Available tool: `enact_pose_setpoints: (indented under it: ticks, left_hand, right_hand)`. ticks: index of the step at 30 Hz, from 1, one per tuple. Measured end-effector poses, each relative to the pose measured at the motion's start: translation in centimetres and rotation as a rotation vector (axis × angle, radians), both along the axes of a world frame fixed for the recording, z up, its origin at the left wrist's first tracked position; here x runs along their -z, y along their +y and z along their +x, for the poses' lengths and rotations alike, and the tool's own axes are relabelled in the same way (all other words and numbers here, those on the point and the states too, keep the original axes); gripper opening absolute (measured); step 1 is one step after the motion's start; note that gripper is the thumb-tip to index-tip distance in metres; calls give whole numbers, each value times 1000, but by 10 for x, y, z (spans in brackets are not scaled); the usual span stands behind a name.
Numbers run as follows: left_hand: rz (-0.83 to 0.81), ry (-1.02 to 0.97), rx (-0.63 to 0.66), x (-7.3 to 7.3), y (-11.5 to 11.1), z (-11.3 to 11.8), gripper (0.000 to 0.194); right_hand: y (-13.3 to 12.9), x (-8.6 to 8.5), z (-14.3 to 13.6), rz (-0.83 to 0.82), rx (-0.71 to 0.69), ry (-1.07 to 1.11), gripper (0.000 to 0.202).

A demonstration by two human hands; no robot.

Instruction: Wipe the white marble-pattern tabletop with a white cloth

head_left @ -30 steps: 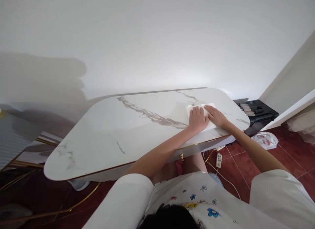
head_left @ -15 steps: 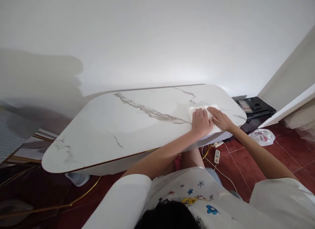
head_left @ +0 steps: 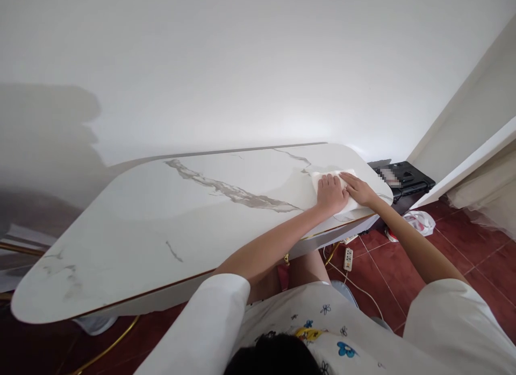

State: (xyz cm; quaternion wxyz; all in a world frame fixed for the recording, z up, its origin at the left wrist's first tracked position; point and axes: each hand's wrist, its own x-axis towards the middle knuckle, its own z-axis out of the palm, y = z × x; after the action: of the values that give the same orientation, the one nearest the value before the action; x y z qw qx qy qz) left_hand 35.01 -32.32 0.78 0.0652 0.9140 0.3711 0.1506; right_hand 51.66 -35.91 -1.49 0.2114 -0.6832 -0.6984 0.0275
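A folded white cloth (head_left: 318,180) lies on the right part of the white marble-patterned tabletop (head_left: 226,230). My left hand (head_left: 332,194) grips it from above with fingers bent over it. Beside it, my right hand (head_left: 358,189) holds down the cloth's right side, its fingers close together and pointing left towards my left hand. The two hands meet at about the middle of the cloth and hide much of it. Grey-brown veins run across the tabletop.
A white wall (head_left: 226,68) stands behind the table. Right of the table are a black case (head_left: 407,176) and a white plastic bag (head_left: 421,223) on red floor tiles (head_left: 459,246). A power strip (head_left: 348,259) with a cable lies below the front edge.
Both hands and the cloth have slid slightly towards the tabletop's right end and away from its front edge. My view has shifted too, so the table's left end sits lower and farther left.
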Motion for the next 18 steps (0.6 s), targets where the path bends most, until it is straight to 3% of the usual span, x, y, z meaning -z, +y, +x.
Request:
enact_pose_setpoints:
  ticks: [18]
  left_hand:
    - [-15,-41,-75,4,107,17,53]
  right_hand:
    - [116,-1,14,-35,37,32,56]
